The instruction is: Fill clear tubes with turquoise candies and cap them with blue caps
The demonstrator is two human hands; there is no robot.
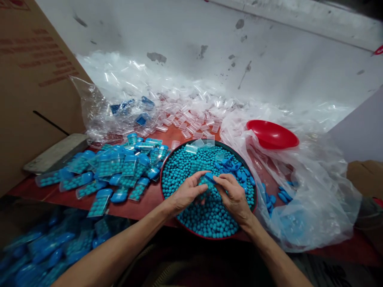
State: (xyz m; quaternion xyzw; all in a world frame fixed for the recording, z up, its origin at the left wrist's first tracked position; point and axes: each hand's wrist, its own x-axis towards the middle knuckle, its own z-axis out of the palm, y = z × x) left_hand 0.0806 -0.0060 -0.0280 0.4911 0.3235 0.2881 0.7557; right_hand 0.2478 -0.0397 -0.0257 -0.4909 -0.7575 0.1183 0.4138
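Over a wide round basin [213, 238] full of small turquoise balls [217, 219], my two hands meet. My left hand [186, 194] is closed around a small clear plastic case, mostly hidden by the fingers, with balls showing in it. Fingers of my right hand [235, 196] pinch a blue cap [210, 177] at the top of that case. Whether the cap is fully seated I cannot tell. Loose blue caps [229, 164] lie on the balls at the basin's right side. A few clear cases [191, 149] rest at its far edge.
Left of the basin is a heap of capped, ball-filled cases [110, 165]; more lie below the table edge [54, 247]. Clear cases [194, 119] spread toward the wall. At right are a red bowl [273, 134] and a plastic bag [317, 211]. A cardboard box [32, 91] stands left.
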